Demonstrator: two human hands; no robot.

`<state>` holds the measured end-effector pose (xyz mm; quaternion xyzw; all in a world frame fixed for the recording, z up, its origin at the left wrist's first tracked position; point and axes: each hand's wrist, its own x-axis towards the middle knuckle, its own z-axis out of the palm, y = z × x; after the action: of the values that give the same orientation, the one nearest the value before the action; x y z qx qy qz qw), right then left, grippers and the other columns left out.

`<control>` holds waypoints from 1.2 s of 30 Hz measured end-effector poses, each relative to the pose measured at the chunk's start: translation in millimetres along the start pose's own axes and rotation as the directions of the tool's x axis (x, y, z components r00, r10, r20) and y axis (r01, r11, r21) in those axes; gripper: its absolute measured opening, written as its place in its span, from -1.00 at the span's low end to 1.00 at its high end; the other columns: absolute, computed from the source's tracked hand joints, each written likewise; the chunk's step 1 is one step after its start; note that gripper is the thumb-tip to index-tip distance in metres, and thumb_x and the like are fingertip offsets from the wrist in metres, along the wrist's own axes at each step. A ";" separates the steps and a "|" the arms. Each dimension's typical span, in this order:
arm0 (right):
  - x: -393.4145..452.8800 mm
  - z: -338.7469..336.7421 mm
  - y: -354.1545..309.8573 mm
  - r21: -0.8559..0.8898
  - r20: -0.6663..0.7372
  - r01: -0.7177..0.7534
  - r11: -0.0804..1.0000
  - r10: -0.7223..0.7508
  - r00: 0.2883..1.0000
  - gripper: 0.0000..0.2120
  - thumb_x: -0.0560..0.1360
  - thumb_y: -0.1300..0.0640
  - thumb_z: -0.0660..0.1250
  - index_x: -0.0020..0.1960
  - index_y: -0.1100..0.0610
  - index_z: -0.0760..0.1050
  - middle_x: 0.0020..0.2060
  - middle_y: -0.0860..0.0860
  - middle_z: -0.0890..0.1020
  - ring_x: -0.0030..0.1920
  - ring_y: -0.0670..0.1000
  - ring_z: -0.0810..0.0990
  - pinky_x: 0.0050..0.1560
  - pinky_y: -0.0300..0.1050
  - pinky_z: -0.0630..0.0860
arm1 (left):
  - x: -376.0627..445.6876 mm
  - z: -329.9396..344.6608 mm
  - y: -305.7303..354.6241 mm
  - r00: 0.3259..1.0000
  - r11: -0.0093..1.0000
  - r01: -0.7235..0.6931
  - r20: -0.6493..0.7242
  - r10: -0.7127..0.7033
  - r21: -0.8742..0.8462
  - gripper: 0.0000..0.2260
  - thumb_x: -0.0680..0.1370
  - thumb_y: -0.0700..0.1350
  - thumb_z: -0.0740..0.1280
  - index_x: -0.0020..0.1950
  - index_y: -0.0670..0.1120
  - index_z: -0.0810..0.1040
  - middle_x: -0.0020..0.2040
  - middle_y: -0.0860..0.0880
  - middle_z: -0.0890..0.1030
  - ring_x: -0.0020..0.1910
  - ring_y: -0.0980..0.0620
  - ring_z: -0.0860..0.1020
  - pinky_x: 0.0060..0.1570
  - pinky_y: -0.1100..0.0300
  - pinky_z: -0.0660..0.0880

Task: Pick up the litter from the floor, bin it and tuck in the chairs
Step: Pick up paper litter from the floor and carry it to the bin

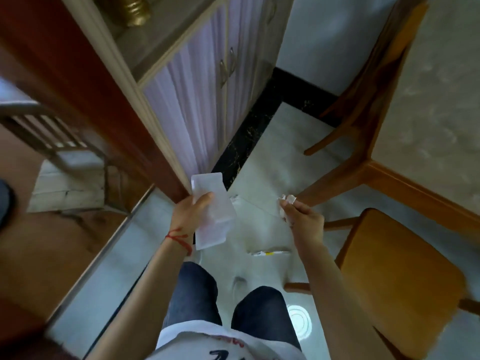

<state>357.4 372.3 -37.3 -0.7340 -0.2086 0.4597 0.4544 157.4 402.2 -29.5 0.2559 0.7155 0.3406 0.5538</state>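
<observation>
My left hand point(192, 214) grips a clear, flattened plastic container point(211, 211) held out in front of me over the pale tiled floor. My right hand point(302, 215) pinches crumpled white paper point(287, 200) at its fingertips. On the floor between my arms lies a torn wrapper with a yellow mark point(268, 253). A small white scrap point(235, 198) shows on the floor just right of the container. A wooden chair point(400, 279) stands at the right, its seat pulled out from the marble-topped table point(436, 120).
A cabinet with lilac doors point(197, 100) and a red-brown door frame point(85, 81) stand to the left. A black floor border point(249, 133) runs along the cabinet. A round bright reflection point(298, 320) sits on the floor by my right knee. A second chair's legs point(345, 118) show under the table.
</observation>
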 end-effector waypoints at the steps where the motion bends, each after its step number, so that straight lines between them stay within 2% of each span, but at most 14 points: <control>1: -1.8 -1.9 0.5 -0.012 0.026 0.005 1.000 -0.004 1.000 -0.83 0.42 0.29 0.40 -0.20 0.43 0.57 -0.52 -0.01 0.51 -0.50 -0.18 0.46 -0.39 -0.43 0.40 | -8.3 -1.7 -8.1 1.000 1.000 0.016 -0.020 -0.016 -0.026 -0.89 0.51 -0.07 0.29 -0.14 -0.10 0.49 -0.29 0.04 0.48 -0.34 0.10 0.44 -0.42 0.27 0.34; 4: -7.0 -3.2 6.5 -0.061 0.112 -0.001 0.998 0.008 0.994 -0.90 0.38 0.25 0.45 -0.31 0.18 0.62 -0.45 0.03 0.57 -0.34 -0.02 0.54 -0.21 -0.29 0.48 | -30.5 -12.3 -33.0 0.995 0.991 0.049 -0.081 -0.059 -0.127 -0.79 0.51 -0.06 0.30 0.03 -0.19 0.54 -0.27 -0.02 0.51 -0.35 0.06 0.47 -0.50 0.29 0.43; 6: -8.0 -0.2 15.9 -0.120 0.191 0.001 0.993 0.022 0.981 -0.76 0.37 0.23 0.45 -0.45 0.06 0.57 -0.49 -0.01 0.57 -0.29 0.05 0.54 -0.08 -0.13 0.50 | -45.7 -23.0 -49.8 0.991 0.980 0.054 -0.113 -0.077 -0.192 -0.84 0.50 -0.08 0.32 -0.07 -0.17 0.55 -0.27 -0.03 0.53 -0.34 0.04 0.49 -0.55 0.36 0.47; 8: -13.7 6.7 23.0 -0.180 0.275 0.010 0.984 0.041 0.960 -0.69 0.38 0.24 0.44 -0.51 0.06 0.55 -0.54 -0.07 0.57 -0.30 0.04 0.54 -0.05 -0.10 0.50 | -61.2 -36.0 -65.6 0.984 0.968 0.042 -0.156 -0.083 -0.246 -0.89 0.49 -0.10 0.33 -0.20 -0.09 0.53 -0.28 -0.03 0.55 -0.34 0.04 0.52 -0.51 0.38 0.49; 12: -38.8 29.5 34.7 -0.273 0.394 0.061 0.960 0.055 0.917 -0.70 0.39 0.24 0.42 -0.49 0.05 0.56 -0.55 -0.10 0.56 -0.35 -0.01 0.52 -0.19 -0.21 0.50 | -87.3 -66.9 -97.7 0.963 0.934 0.027 -0.242 -0.120 -0.356 -0.88 0.47 -0.12 0.35 -0.27 -0.09 0.53 -0.31 -0.04 0.57 -0.38 0.02 0.55 -0.36 0.25 0.54; 14: -55.1 43.1 42.1 -0.316 0.435 0.076 0.946 0.073 0.898 -0.77 0.38 0.21 0.45 -0.43 0.02 0.59 -0.43 -0.04 0.63 -0.26 0.04 0.59 -0.05 -0.10 0.56 | -102.4 -84.0 -114.0 0.949 0.911 0.023 -0.277 -0.149 -0.411 -0.89 0.47 -0.13 0.36 -0.26 -0.11 0.54 -0.29 -0.06 0.57 -0.33 -0.04 0.53 -0.21 0.10 0.53; 16: -73.4 56.2 48.7 -0.348 0.496 0.105 0.932 0.088 0.864 -0.84 0.38 0.20 0.45 -0.34 0.00 0.61 -0.30 0.03 0.67 -0.15 0.07 0.62 0.06 -0.01 0.57 | -118.2 -100.3 -129.9 0.934 0.888 0.001 -0.316 -0.166 -0.461 -0.89 0.47 -0.14 0.36 -0.24 -0.13 0.54 -0.28 -0.08 0.55 -0.31 -0.05 0.52 -0.16 0.06 0.52; 19: -106.2 74.4 54.0 -0.337 0.585 0.118 0.934 0.110 0.803 -0.94 0.41 0.23 0.42 -0.13 0.12 0.62 -0.27 -0.01 0.64 -0.19 -0.04 0.60 -0.03 -0.16 0.58 | -141.9 -124.6 -154.6 0.900 0.860 -0.047 -0.395 -0.184 -0.507 -0.90 0.47 -0.15 0.35 -0.23 -0.15 0.53 -0.30 -0.06 0.52 -0.36 0.03 0.50 -0.38 0.23 0.52; 22: -139.4 90.9 65.7 -0.326 0.643 0.121 0.938 0.126 0.756 -0.76 0.40 0.26 0.42 0.06 0.23 0.58 -0.25 -0.03 0.63 -0.21 -0.10 0.59 -0.17 -0.36 0.56 | -167.7 -151.7 -181.2 0.868 0.825 -0.078 -0.445 -0.220 -0.560 -0.90 0.47 -0.14 0.34 -0.19 -0.16 0.52 -0.28 -0.06 0.51 -0.33 0.02 0.49 -0.37 0.23 0.52; 25: -179.0 104.7 84.8 -0.370 0.692 0.129 0.920 0.180 0.699 -0.84 0.39 0.26 0.44 -0.03 0.20 0.60 -0.25 -0.02 0.65 -0.21 -0.10 0.60 -0.15 -0.36 0.55 | -197.8 -179.3 -211.5 0.835 0.789 -0.114 -0.488 -0.253 -0.603 -0.88 0.46 -0.13 0.35 -0.18 -0.18 0.50 -0.26 -0.07 0.49 -0.29 -0.01 0.46 -0.23 0.11 0.46; 28: -223.4 115.3 110.7 -0.423 0.740 0.183 0.888 0.221 0.636 -0.92 0.37 0.24 0.46 -0.13 0.16 0.63 -0.39 -0.10 0.68 -0.29 -0.13 0.60 -0.19 -0.34 0.53 | -230.3 -206.8 -244.3 0.786 0.742 -0.160 -0.539 -0.302 -0.650 -0.88 0.46 -0.15 0.36 -0.26 -0.13 0.49 -0.30 -0.04 0.47 -0.32 0.03 0.42 -0.31 0.19 0.40; 30: -254.4 118.8 128.0 -0.449 0.770 0.239 0.861 0.236 0.593 -0.90 0.38 0.21 0.46 -0.11 0.17 0.64 -0.45 -0.13 0.66 -0.31 -0.16 0.61 -0.20 -0.36 0.52 | -251.8 -223.9 -268.2 0.752 0.717 -0.178 -0.563 -0.343 -0.674 -0.88 0.45 -0.13 0.37 -0.26 -0.12 0.50 -0.30 -0.04 0.47 -0.31 0.02 0.42 -0.30 0.18 0.39; 33: -301.2 119.1 152.7 -0.489 0.796 0.300 0.819 0.279 0.537 -0.91 0.36 0.16 0.48 -0.13 0.13 0.66 -0.35 -0.06 0.69 -0.18 -0.08 0.65 -0.11 -0.28 0.51 | -285.8 -245.6 -304.3 0.704 0.704 -0.208 -0.604 -0.375 -0.679 -0.81 0.43 -0.07 0.40 -0.28 -0.13 0.47 -0.32 -0.03 0.46 -0.33 0.03 0.42 -0.35 0.23 0.41; 36: -346.4 119.3 174.5 -0.525 0.806 0.356 0.773 0.318 0.499 -0.88 0.35 0.13 0.49 -0.13 0.11 0.65 -0.26 0.00 0.69 -0.15 -0.07 0.65 -0.18 -0.34 0.50 | -322.0 -263.3 -332.9 0.652 0.683 -0.248 -0.640 -0.407 -0.687 -0.79 0.47 -0.10 0.36 -0.36 -0.07 0.45 -0.38 0.01 0.42 -0.40 0.07 0.39 -0.51 0.37 0.38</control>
<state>64.9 91.0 -38.7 -0.5060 -0.5573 0.6581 0.0163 -11.2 -102.9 -46.3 -0.1850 0.6931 0.6404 0.2744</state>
